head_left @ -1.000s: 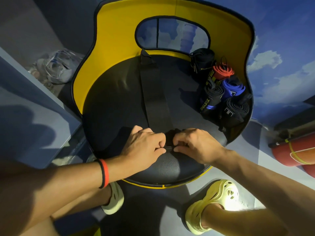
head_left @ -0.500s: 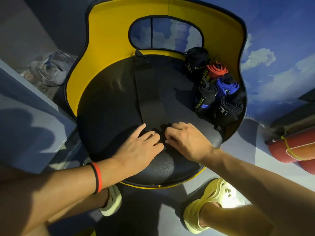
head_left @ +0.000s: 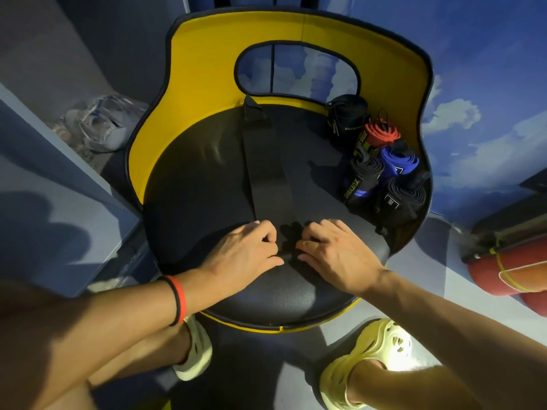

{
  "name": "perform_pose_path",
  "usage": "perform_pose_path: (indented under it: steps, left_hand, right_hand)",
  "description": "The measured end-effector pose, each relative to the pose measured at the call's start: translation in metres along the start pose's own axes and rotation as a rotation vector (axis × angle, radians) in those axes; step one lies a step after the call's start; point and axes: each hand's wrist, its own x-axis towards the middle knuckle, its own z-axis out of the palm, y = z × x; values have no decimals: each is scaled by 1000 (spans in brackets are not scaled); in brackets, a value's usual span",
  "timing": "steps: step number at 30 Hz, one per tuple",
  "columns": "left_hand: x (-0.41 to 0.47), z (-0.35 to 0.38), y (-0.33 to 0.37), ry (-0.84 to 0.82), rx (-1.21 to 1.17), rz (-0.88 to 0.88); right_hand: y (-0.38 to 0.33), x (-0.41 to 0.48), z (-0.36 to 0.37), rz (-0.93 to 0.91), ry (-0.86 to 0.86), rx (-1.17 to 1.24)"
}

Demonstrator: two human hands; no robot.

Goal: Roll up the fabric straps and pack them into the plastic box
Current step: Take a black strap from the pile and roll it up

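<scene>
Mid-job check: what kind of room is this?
Probably a gym or exercise corner, not certain: rolled fabric straps piled on a padded round seat, red padded rolls beside it, and a cloud-painted wall.

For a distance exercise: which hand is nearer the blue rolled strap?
Right. Both grip the black strap; right hand sits below-left of the blue rolled strap, left hand farther left.
</scene>
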Motion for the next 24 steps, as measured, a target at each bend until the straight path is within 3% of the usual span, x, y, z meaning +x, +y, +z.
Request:
perform_pose_path:
  steps: [3,9,15,19,24]
  left_hand:
    - [1,-8,4,-44,-197,-103]
    - [-13,0,4,-127,-215,-91]
    - [-30,-4,25,-149,-271,-169]
    - [-43,-2,36,-127,-277,-220]
    - [-47,4,42,25,-373,-379]
  right_hand:
    - [-5,-2,-1,43,11,2]
    - [-22,-14,-10,175,-38,112]
    - [-40,-27,-22,322,-306,192]
    - [-49,-31,-26,418,-386,330]
    - [-60,-33,-25,555,-201,372]
